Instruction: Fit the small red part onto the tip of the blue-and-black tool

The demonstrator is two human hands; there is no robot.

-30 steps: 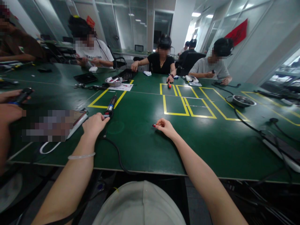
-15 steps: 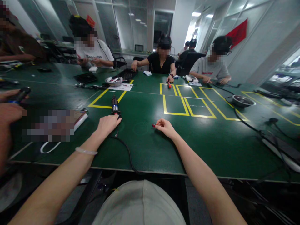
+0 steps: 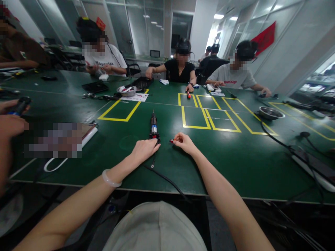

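Note:
A corded electric screwdriver (image 3: 154,127) lies on the green table (image 3: 162,164), its tip pointing away from me. My left hand (image 3: 144,149) grips its near end, where the black cable (image 3: 167,179) trails off over the table's front edge. My right hand (image 3: 184,142) rests on the table just right of it, fingers pinched on a small red part (image 3: 172,141).
Yellow tape rectangles (image 3: 199,116) mark the table ahead. A metal bowl (image 3: 271,112) and cables lie at the right, a white-edged tray (image 3: 87,134) at the left. Several people sit round the far side; another person's hand (image 3: 12,115) holds a tool at far left.
My left hand has dragged the screwdriver to the right across the table, from beside the left yellow rectangle to next to my right hand. My right hand has stayed put.

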